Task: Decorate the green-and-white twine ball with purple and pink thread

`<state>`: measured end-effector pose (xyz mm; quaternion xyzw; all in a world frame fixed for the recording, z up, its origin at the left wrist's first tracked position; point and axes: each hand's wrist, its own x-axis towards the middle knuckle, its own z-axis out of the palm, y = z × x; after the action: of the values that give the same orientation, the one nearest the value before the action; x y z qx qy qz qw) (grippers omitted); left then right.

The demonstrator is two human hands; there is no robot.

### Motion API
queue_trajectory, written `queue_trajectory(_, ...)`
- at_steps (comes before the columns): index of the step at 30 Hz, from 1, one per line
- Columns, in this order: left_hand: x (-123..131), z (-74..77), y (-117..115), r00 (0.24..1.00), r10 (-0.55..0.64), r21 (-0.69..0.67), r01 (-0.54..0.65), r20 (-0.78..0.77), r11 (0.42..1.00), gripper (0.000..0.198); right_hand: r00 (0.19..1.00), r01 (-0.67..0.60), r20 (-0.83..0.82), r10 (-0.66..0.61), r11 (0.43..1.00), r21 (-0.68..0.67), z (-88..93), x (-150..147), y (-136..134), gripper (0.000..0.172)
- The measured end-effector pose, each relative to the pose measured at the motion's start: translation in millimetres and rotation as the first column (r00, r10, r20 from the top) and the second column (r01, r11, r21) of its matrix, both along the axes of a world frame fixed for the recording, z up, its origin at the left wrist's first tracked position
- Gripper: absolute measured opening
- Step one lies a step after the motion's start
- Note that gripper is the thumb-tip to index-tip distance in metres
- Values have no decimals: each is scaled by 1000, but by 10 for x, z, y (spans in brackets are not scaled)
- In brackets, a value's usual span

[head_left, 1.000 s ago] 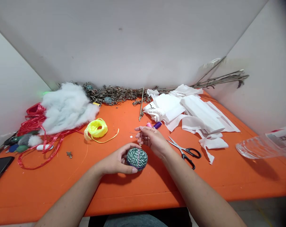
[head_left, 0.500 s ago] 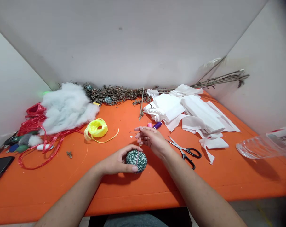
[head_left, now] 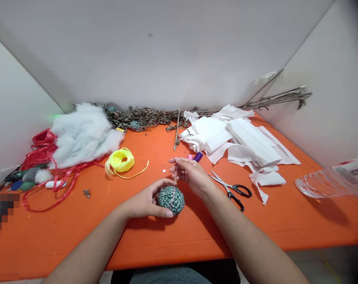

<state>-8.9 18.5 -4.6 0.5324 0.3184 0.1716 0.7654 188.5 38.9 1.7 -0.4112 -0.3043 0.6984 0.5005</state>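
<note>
A round ball of dark green and white yarn (head_left: 173, 200) rests on the orange table close to its front edge. My left hand (head_left: 148, 200) is closed round the ball's left side, thumb at the front and fingers behind. Over the top of the ball runs a thin pink thread (head_left: 175, 182), rising to my right hand (head_left: 189, 173). The fingers of that hand are curled and pinch the thread just above the ball. Behind the hand are a pink spool (head_left: 190, 157) and a purple spool (head_left: 198, 157). Black-handled scissors (head_left: 230, 188) lie open to the right.
White fabric pieces (head_left: 252, 142) spread at the back right, near a clear plastic cup (head_left: 317, 184). Dried stems (head_left: 155, 117) line the wall. Left are white stuffing (head_left: 84, 130), red ribbon (head_left: 60, 193) and a yellow ribbon coil (head_left: 122, 161).
Almost nothing has moved. My left fingers and thumb have shifted slightly on the yarn ball, while my right hand stays in nearly the same place with the thread.
</note>
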Motion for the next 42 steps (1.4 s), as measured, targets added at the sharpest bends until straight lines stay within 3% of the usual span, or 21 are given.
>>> queue_trajectory(5,-18,-30,16,999,-29,-28,30,25,999,77,1000,3,5,-3,1000,-4,-5,2,-5,21)
queue_trajectory(11,-46,-88,68,1000,-26,141,27,-9,990,56,1000,-4,4,4,1000,-5,11,-1,-10,22)
queue_trajectory(22,-17,-7,45,1000,28,106,-28,2,994,64,1000,4,18,-4,1000,-26,39,-9,-12,20)
queue_trajectory(33,-20,-89,24,999,25,-10,-25,36,1000,78,1000,3,13,-3,1000,-19,42,-16,-8,20)
queue_trajectory(39,-25,-65,57,998,40,114,-35,-49,993,59,1000,-6,17,6,1000,-1,28,-7,-7,21)
queue_trajectory(42,-25,-76,64,997,71,130,-65,-43,989,62,1000,-5,18,5,1000,-4,25,-3,-8,22)
